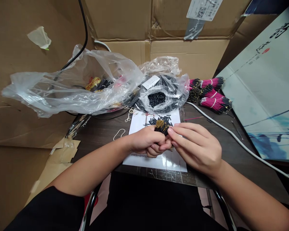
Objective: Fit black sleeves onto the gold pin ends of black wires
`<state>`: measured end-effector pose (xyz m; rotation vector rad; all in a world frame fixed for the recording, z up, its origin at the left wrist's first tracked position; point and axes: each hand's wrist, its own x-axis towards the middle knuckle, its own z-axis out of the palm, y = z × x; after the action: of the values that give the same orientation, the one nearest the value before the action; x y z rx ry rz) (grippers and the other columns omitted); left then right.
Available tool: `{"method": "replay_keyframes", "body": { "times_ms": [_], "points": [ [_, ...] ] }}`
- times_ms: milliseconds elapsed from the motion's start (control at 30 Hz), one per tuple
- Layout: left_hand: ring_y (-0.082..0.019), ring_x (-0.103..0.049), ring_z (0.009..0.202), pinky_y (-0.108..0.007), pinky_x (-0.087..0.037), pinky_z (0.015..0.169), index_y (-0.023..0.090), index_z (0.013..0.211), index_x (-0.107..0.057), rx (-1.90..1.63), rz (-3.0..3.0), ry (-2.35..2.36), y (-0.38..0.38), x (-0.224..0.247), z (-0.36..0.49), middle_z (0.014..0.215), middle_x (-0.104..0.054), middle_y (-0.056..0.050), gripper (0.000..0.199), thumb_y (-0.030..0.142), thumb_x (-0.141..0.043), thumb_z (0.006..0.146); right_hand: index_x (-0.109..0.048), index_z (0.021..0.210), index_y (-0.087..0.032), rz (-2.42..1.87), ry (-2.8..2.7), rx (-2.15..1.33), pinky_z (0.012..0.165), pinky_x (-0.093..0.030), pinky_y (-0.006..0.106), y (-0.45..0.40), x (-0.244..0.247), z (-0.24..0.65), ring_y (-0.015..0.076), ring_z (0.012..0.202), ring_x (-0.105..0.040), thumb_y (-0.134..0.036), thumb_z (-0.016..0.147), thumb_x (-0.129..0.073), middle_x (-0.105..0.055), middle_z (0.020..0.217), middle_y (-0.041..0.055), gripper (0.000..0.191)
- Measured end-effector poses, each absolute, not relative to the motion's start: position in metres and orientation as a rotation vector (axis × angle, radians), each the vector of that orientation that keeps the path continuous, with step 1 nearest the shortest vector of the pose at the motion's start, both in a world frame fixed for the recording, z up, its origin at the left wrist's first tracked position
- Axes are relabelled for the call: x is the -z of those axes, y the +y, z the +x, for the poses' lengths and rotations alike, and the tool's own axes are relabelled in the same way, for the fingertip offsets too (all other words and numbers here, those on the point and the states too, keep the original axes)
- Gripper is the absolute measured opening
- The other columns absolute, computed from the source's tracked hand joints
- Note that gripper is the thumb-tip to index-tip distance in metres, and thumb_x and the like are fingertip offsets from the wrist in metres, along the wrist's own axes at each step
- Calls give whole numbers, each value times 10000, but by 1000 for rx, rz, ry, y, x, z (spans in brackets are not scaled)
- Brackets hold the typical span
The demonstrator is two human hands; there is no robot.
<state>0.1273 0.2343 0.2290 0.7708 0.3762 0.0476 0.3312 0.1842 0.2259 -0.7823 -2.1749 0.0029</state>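
Clasping bundle [162,129] in left hand [148,140], likely keeping golden tips [161,124] together; pinching with right hand [199,146] beside bundle, cannot tell what

held bundle [162,127]: 1 | tube bag [179,91]: 1 | paper sheet [135,125]: 1 | pink bundles [208,103]: 4+

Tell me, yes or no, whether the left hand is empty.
No, the left hand is closed around a bundle of black, gold-tipped pieces.
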Motion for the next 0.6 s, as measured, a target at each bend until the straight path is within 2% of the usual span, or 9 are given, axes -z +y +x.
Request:
{"method": "replay_keyframes", "body": {
  "times_ms": [133, 267, 333, 433, 500, 600],
  "points": [
    [-29, -143, 346, -146, -146, 332, 139, 604, -482, -27, 764, 355, 233, -227, 128, 428, -248, 80, 83, 132, -461, 684, -597, 1255, -242, -758, -2093, -254, 931, -547, 384, 186, -227, 329, 181, 1071, -613, -73, 765, -655, -682, 1089, 40, 521],
    [-31, -153, 346, -146, -144, 333, 138, 598, -478, -75, 772, 371, 232, -227, 129, 430, -256, 75, 90, 127, -448, 682, -604, 1246, -243, -783, -2097, -266, 981, -516, 387, 185, -226, 328, 184, 1106, -605, -79, 785, -638, -659, 1149, 51, 491],
    [-32, -160, 345, -148, -158, 343, 138, 605, -477, -160, 768, 345, 231, -229, 130, 429, -259, 76, 97, 114, -444, 693, -509, 1348, -233, -795, -2107, -271, 1026, -488, 420, 184, -225, 326, 220, 1199, -562, -143, 797, -650, -583, 1301, 85, 575],
    [-35, -177, 347, -158, -207, 371, 135, 663, -509, -332, 754, 296, 229, -232, 133, 433, -272, 80, 91, 103, -448, 722, -163, 1513, -227, -761, -2128, -266, 1069, -435, 519, 183, -220, 322, 319, 1357, -407, -367, 733, -744, -282, 1533, 159, 983],
    [-46, -210, 348, -174, -234, 383, 133, 703, -531, -390, 738, 285, 227, -232, 135, 439, -297, 77, 85, 122, -457, 744, 20, 1519, -258, -739, -2179, -178, 1077, -409, 561, 185, -216, 318, 351, 1408, -315, -426, 674, -784, -138, 1575, 167, 1178],
    [-55, -261, 365, -196, -274, 403, 135, 604, -479, -397, 728, 297, 223, -229, 138, 448, -312, 61, 171, 175, -477, 771, 50, 1516, -252, -734, -2245, 6, 1079, -409, 549, 189, -211, 315, 335, 1407, -323, -332, 690, -786, -191, 1560, 179, 1178]
  ]
}}
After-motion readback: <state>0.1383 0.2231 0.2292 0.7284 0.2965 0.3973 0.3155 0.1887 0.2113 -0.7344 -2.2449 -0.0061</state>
